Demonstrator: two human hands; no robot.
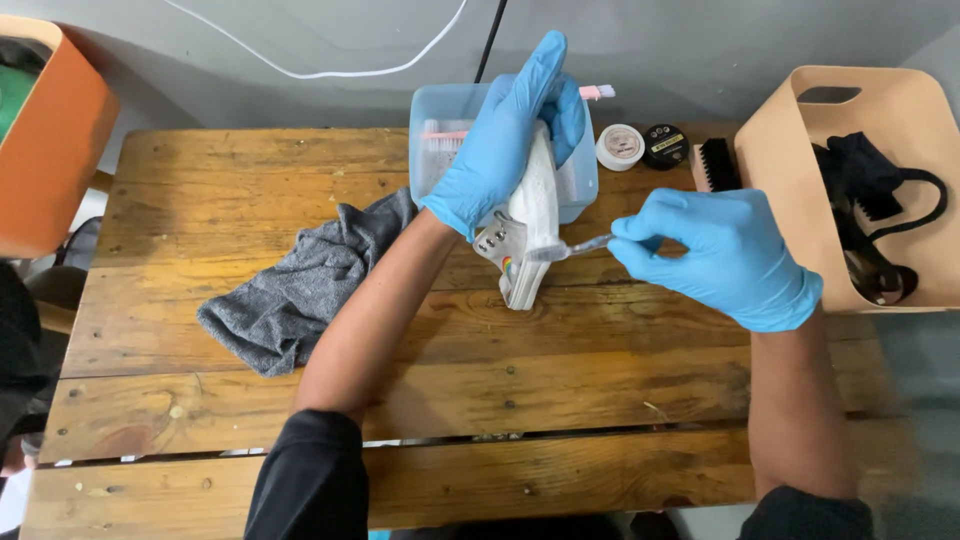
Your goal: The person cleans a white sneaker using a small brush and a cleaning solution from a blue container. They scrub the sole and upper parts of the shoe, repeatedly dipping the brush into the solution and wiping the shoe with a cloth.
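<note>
Wooden tabletop (200,180): I see left hand (500,140) clamping white shoe (532,225) sole-out, steadying it; right hand (725,255) fingers (640,228) pinching small brush (575,247) against its edge

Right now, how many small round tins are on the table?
2. A white-lidded tin and a black-lidded tin sit side by side at the table's far edge, between the clear plastic tub and the black brush. Others could be hidden behind the tub or gloves.
</note>
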